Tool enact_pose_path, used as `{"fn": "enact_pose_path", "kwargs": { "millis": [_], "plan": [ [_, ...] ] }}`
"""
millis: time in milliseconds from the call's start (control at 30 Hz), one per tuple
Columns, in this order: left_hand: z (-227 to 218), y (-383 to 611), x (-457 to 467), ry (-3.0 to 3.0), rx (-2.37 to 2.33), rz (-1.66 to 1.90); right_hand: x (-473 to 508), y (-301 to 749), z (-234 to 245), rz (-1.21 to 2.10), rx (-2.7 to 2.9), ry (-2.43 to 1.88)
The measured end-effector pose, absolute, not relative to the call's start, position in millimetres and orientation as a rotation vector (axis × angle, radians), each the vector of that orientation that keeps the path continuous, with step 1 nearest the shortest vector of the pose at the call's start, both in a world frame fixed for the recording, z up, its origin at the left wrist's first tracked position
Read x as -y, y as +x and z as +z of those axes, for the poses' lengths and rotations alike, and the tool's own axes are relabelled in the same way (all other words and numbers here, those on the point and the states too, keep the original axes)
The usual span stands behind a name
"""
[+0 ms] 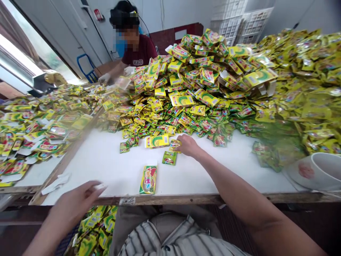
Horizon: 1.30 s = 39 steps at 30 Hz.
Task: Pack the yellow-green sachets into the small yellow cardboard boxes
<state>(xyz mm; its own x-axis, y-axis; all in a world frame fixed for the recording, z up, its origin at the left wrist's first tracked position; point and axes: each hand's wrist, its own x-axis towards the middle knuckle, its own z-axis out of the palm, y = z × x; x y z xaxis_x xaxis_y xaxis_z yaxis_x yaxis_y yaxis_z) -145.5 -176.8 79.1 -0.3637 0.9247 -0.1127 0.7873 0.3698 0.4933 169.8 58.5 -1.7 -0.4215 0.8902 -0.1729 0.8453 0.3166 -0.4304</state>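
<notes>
My right hand (pixel 188 145) reaches to the front of the heap, its fingers closed on a small yellow sachet (pixel 174 145) lying on the white tabletop. Just below it is a green sachet (pixel 169 158), flat and apart from my fingers. A yellow box (pixel 157 141) lies on its side to the left of that hand. Nearer to me, a small carton (pixel 148 180) printed with fruit stands or lies by the table's front edge, a white flap showing at its top. My left hand (pixel 80 195) hovers at the front left, fingers loosely apart, with something white at a fingertip.
Heaped yellow boxes (pixel 183 80) and sachets (pixel 306 89) fill the back and right. A wooden strip (pixel 71 145) divides off more boxes (pixel 48 135) at left. A white cup (pixel 306 172) stands at right. A co-worker (pixel 141 49) works opposite. Below sits a container of yellow packs (pixel 97 231).
</notes>
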Motion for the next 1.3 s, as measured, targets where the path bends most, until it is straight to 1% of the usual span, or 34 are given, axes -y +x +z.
{"fn": "enact_pose_path", "kwargs": {
  "millis": [67, 200, 333, 500, 667, 733, 900, 1067, 1133, 1200, 1300],
  "plan": [
    [72, -100, 142, 1.535, -2.248, 0.484, -58, 168, -3, 0.705, 2.481, -1.598],
    [44, -21, 75, 1.720, -2.196, 0.647, -61, 176, -1, 0.699, 2.420, -1.579],
    [17, 15, 36, 1.815, -2.066, 0.735, -64, 184, 4, 0.728, 2.295, -1.551],
    [1, 10, 9, 1.695, -1.977, 0.747, -66, 188, 13, 0.796, 2.090, -1.400],
    [-2, 3, -7, 1.052, -1.471, 1.078, -67, 184, 9, 1.099, 1.968, -1.170],
    [-2, 3, -6, 0.925, -1.372, 1.165, -66, 180, 5, 1.174, 1.996, -1.166],
    [-1, 2, 2, 0.815, -1.283, 1.269, -58, 173, -1, 1.196, 1.990, -1.231],
    [0, -8, -1, 0.979, -1.259, 1.258, -57, 174, -1, 1.548, 1.771, -1.022],
    [0, -15, -4, 1.230, -1.385, 1.249, -60, 178, 1, 1.483, 1.742, -1.030],
    [-2, -22, -7, 1.570, -1.628, 1.182, -63, 182, 5, 1.268, 1.741, -1.131],
    [-7, -28, -9, 1.974, -1.899, 0.823, -66, 187, 11, 1.006, 1.765, -1.339]
  ]
}}
